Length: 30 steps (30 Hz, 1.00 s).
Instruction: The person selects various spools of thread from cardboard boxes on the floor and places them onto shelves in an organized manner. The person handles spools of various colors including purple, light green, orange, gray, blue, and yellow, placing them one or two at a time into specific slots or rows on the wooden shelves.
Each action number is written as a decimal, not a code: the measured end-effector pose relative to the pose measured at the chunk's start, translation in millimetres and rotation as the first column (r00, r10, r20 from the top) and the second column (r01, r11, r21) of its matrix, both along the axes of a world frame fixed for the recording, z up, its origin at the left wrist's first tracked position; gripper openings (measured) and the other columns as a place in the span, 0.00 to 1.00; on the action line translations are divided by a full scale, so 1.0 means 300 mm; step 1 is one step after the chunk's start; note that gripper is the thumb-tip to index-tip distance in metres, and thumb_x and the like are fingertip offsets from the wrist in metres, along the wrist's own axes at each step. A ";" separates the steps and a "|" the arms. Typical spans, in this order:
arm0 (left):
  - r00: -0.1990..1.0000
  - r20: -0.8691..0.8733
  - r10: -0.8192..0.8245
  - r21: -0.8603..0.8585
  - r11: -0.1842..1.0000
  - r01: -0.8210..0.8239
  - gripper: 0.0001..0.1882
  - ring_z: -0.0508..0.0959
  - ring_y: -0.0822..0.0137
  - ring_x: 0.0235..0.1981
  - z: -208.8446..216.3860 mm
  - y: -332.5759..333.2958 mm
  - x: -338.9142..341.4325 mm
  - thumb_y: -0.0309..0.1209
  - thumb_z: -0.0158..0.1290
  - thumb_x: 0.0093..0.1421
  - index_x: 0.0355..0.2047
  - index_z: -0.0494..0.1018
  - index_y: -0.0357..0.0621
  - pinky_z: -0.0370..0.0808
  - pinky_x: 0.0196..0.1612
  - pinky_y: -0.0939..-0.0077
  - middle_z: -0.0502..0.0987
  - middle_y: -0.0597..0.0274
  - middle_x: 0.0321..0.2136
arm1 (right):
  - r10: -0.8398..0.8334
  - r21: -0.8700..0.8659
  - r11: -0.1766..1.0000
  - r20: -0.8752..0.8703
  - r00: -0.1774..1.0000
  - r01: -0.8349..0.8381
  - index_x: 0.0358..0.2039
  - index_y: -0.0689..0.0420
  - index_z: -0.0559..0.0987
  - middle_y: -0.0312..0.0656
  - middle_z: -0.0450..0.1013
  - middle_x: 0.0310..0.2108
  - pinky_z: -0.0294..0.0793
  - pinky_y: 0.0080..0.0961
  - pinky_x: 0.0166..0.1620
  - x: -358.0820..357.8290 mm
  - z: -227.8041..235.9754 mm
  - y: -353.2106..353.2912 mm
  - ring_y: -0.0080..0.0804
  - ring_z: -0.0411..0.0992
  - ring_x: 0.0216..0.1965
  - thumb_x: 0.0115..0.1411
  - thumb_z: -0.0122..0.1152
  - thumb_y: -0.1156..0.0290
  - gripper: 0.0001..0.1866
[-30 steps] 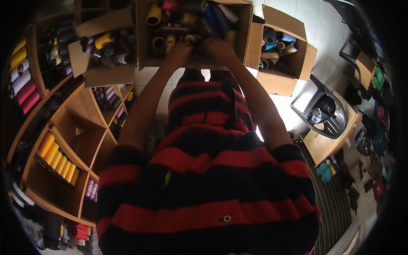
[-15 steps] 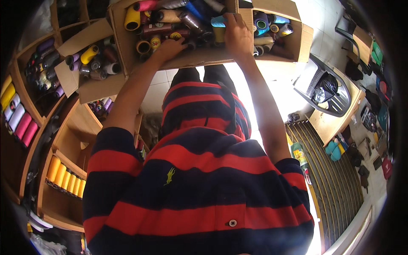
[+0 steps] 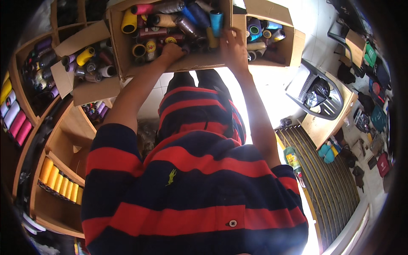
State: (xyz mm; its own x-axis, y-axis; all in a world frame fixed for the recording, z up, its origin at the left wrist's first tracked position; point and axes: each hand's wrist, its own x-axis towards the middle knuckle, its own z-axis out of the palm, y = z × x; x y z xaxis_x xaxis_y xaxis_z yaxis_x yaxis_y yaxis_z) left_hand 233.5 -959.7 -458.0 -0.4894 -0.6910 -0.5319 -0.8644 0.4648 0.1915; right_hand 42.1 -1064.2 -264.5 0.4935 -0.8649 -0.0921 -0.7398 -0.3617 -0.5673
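An open cardboard box (image 3: 114, 42) in front of me is filled with thread spools in many colours. My left hand (image 3: 173, 52) reaches over its near wall among dark spools, beside a maroon spool with a yellow end (image 3: 171, 40). Its fingertips are partly hidden, so a grip cannot be made out. At the box's right inner side my right hand (image 3: 233, 47) has its fingers apart, with nothing in them. Just beyond it lie a light blue spool (image 3: 216, 22) and an olive spool (image 3: 211, 38). A yellow spool (image 3: 129, 21) lies at the left.
More spool-filled cardboard boxes flank this one, one at the right (image 3: 296, 46) and one at the left (image 3: 63, 78). Wooden shelves (image 3: 63, 127) with yellow spools (image 3: 59, 180) stand on my left. A dark plastic chair (image 3: 316, 91) and a metal grille (image 3: 321, 182) are on the right.
My right hand has let go of the light blue spool, which now lies in the box, and has drawn slightly nearer. My left hand has shifted a little to the right.
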 end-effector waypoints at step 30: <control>-0.781 -0.478 -0.403 0.825 0.098 -0.556 0.22 0.78 0.63 0.36 1.057 0.597 -0.433 0.36 0.54 0.59 0.51 0.63 0.41 0.78 0.39 0.69 0.76 0.53 0.37 | 0.111 0.651 -0.121 0.759 0.641 -0.750 0.63 0.62 0.53 0.48 0.67 0.48 0.74 0.28 0.41 -0.026 0.415 0.465 0.33 0.74 0.41 0.56 0.58 0.58 0.40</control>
